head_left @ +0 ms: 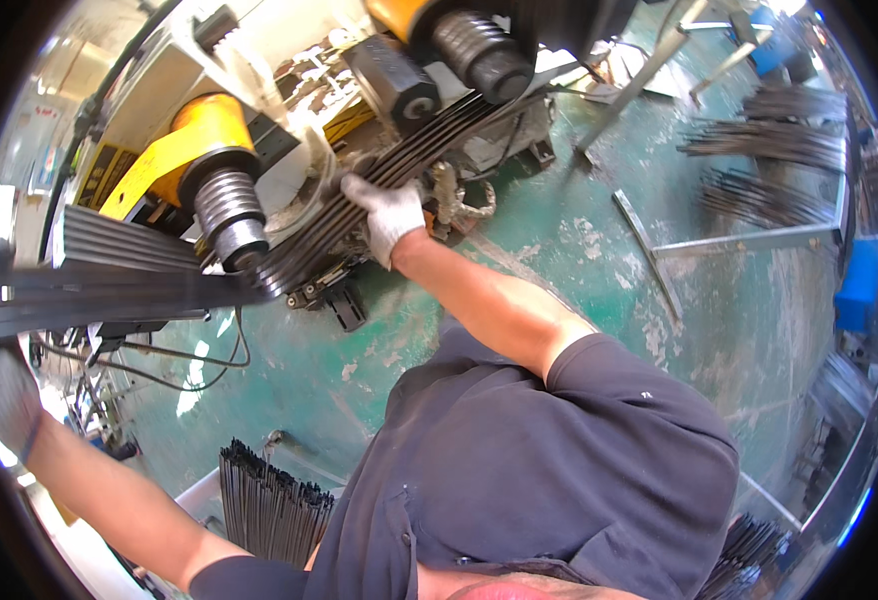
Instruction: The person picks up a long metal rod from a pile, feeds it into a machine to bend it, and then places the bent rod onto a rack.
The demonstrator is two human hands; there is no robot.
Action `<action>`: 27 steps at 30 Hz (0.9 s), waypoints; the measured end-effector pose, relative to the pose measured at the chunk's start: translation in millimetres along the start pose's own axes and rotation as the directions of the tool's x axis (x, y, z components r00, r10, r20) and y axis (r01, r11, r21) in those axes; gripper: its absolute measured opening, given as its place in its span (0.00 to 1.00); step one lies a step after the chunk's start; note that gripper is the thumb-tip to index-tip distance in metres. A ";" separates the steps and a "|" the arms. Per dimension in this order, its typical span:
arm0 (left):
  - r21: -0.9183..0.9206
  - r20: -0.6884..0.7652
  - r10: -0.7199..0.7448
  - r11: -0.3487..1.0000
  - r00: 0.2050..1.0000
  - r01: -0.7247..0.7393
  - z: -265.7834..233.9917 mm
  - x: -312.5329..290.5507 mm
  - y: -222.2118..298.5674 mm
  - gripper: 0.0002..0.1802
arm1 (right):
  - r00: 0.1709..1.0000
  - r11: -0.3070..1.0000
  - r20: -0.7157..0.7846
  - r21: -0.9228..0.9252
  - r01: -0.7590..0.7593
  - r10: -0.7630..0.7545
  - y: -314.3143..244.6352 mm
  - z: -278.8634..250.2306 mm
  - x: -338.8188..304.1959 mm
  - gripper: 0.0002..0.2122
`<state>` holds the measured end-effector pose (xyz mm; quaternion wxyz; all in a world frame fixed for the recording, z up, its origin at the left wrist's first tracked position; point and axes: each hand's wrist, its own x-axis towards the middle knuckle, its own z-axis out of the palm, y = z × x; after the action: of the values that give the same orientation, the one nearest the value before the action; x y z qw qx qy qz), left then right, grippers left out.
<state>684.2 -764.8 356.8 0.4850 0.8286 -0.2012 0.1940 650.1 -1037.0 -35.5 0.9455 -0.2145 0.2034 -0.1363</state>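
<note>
Near grooved roller (229, 208), gloved right hand (389, 215) grips long dark bars (439, 140)

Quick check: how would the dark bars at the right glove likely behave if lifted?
The dark bars are probably stiff, looking nearly straight beside the right hand. Several lie side by side, so together they may feel heavy. They might slide against one another, as no tie shows.
</note>
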 end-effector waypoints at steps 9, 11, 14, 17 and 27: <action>-0.263 -0.134 -0.029 0.965 0.991 -0.007 60.3 -162.6 23.0 0.18 | 0.940 0.803 -0.124 -0.562 0.197 -0.318 -132.1 -207.7 -108.6 0.07; -0.552 -0.099 -0.045 0.833 0.994 -0.017 71.1 -184.7 11.6 0.16 | 0.847 0.832 -0.279 -0.474 0.289 -0.453 -187.3 -261.4 -138.6 0.07; -0.638 -0.042 -0.156 0.764 0.987 0.094 102.8 -235.9 -19.3 0.16 | 0.660 0.749 -0.410 -0.547 0.374 -0.629 -285.9 -321.5 -189.2 0.10; -0.617 0.009 -0.491 0.683 0.871 0.392 215.8 -313.8 -19.2 0.12 | 0.367 0.550 -0.430 -0.759 0.347 -0.825 -386.3 -386.6 -238.8 0.12; -0.631 0.773 -0.331 -0.317 0.541 0.708 497.6 -524.0 40.5 0.17 | 0.131 0.097 -0.127 -0.972 -0.212 -0.983 -720.0 -489.4 -354.3 0.16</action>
<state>283.9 -1145.7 -110.6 0.8908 0.2646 0.0670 -0.3634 -1.4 -1713.1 8.1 0.2001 -0.6369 0.6072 -0.4308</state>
